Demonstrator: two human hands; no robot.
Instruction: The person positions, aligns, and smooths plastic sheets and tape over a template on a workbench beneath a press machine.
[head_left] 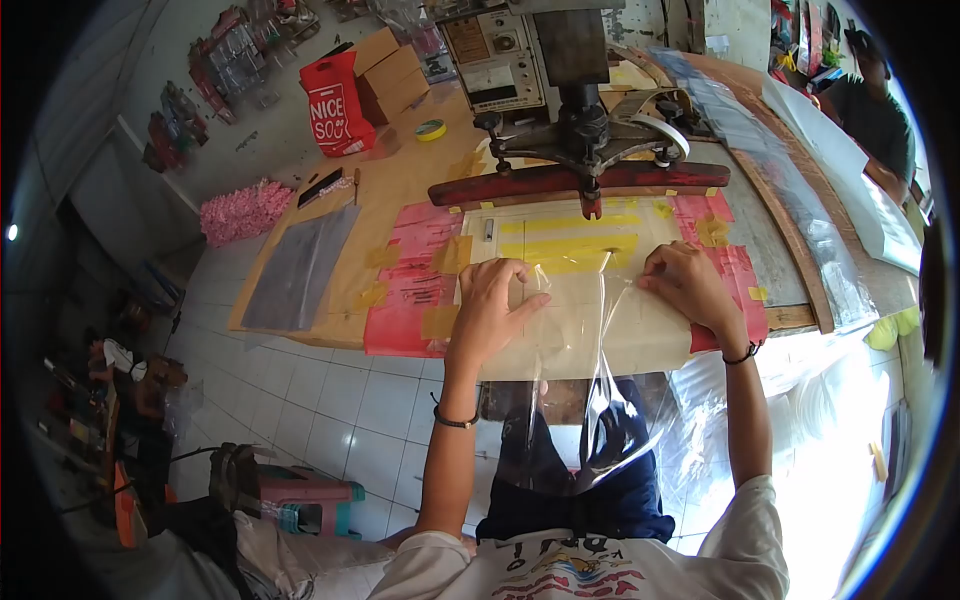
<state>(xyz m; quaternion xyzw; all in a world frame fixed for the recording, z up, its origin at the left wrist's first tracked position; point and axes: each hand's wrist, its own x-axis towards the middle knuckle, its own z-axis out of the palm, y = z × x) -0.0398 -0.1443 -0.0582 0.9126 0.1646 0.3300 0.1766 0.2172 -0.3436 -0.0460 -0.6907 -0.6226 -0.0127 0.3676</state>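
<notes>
A clear plastic sheet (603, 330) lies over the pale work plate on the bench and hangs down over its front edge. My left hand (495, 305) has its fingertips bent on the sheet's left side, the thumb apart and pointing right. At the sheet's right side, my right hand (690, 285) pinches its edge between thumb and fingers. Yellow strips (570, 245) run across the plate beyond both hands. Red sheets (410, 285) are taped down at either side. Above the plate's far edge is the machine's red bar (580, 182).
A control box (493, 62) stands behind the bar. On the bench's left are a red bag (336, 105), a tape roll (431, 130), a phone (320, 187) and grey sheets (302, 265). Another person (875, 120) stands at the far right; people sit at the far left.
</notes>
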